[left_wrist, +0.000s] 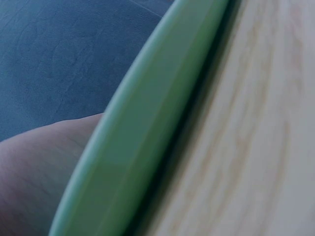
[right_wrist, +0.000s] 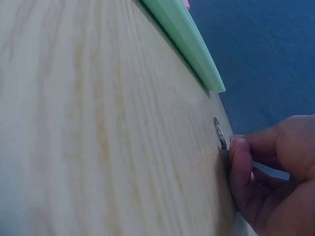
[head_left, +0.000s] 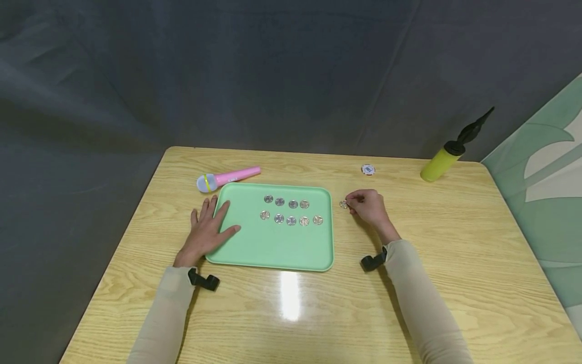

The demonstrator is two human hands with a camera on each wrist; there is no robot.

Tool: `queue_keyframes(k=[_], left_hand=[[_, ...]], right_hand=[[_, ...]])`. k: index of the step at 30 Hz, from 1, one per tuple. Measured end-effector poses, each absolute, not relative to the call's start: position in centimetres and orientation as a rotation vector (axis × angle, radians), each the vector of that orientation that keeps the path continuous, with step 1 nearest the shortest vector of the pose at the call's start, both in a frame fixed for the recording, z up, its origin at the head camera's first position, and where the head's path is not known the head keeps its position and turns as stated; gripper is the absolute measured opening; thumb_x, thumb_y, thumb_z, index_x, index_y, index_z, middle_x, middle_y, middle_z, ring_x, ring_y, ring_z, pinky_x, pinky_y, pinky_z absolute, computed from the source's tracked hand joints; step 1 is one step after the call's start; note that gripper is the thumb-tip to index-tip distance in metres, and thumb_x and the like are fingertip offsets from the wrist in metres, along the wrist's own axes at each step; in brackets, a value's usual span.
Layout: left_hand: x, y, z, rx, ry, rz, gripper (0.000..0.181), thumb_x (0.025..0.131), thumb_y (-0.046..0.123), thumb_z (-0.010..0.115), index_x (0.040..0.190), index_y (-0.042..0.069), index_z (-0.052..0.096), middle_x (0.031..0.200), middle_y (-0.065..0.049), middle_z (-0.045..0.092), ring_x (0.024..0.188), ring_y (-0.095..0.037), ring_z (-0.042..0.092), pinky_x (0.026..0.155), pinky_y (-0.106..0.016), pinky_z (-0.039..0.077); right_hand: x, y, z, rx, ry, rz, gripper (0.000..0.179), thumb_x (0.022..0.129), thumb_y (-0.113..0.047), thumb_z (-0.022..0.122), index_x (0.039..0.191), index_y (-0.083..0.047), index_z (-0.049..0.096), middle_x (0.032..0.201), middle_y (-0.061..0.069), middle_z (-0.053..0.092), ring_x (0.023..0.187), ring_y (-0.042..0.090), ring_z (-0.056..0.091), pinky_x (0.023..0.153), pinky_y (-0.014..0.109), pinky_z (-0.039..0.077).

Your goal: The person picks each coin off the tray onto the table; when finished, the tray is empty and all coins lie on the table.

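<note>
A light green tray (head_left: 254,250) lies on the wooden table, with several silver coins (head_left: 291,221) in two rows on it. Spread across the tray's left edge, my left hand (head_left: 204,235) has straight fingers, the thumb reaching over the tray floor. To the right of the tray, my right hand (head_left: 369,207) pinches another silver coin (head_left: 343,205) by its edge between thumb and fingertips. In the right wrist view this coin (right_wrist: 219,130) sticks out from the fingertips close over the table. The left wrist view has the tray's side wall (left_wrist: 142,123) in front of part of my hand.
Behind the tray's left corner lies a pink toy microphone (head_left: 229,178). A white poker chip (head_left: 368,170) sits near the table's back edge. At the back right stands a yellow-green hand pump (head_left: 440,164) with a black top, leaning against the dark curtain (head_left: 291,76).
</note>
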State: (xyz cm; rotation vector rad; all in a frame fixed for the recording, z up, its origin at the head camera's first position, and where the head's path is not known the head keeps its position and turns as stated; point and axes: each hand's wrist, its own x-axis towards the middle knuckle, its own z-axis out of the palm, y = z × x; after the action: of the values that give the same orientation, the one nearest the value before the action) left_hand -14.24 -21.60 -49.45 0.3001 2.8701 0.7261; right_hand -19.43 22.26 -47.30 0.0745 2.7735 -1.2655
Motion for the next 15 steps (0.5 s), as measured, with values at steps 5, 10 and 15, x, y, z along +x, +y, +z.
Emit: queue_keyframes(k=[5,10,15], left_hand=[[-14.17,-21.57,-49.4,0.303,2.872,0.728,0.084,0.097,0.055,0.055,0.161,0.013,0.02,0.169,-0.023,-0.001,0.156,-0.046,-0.005,0.119,-0.07,-0.008],[-14.14,-21.6,-49.34,0.301,2.867,0.73,0.084,0.097,0.055,0.054,0.161,0.013,0.02,0.169,-0.022,-0.002,0.157,-0.045,-0.007,0.119,-0.07,-0.009],[-14.14,-21.62,-49.37,0.298,2.863,0.735,0.084,0.097,0.056,0.054,0.162,0.013,0.02,0.169,-0.022,-0.002,0.157,-0.044,-0.007,0.119,-0.069,-0.009]], right_hand=[[-19.35,22.36,-47.21,0.059,2.761,-1.27,0.019,0.098,-0.007,0.06,0.105,0.003,0.074,0.091,0.02,0.074,0.064,0.01,0.063,0.057,0.018,0.053],[-19.21,22.51,-46.95,0.038,2.749,-1.281,0.019,0.099,-0.01,0.06,0.105,0.002,0.074,0.09,0.02,0.074,0.064,0.01,0.065,0.059,0.02,0.055],[-19.18,22.51,-46.49,0.014,2.767,-1.28,0.019,0.099,-0.012,0.061,0.106,0.001,0.074,0.091,0.02,0.075,0.066,0.011,0.065,0.061,0.02,0.053]])
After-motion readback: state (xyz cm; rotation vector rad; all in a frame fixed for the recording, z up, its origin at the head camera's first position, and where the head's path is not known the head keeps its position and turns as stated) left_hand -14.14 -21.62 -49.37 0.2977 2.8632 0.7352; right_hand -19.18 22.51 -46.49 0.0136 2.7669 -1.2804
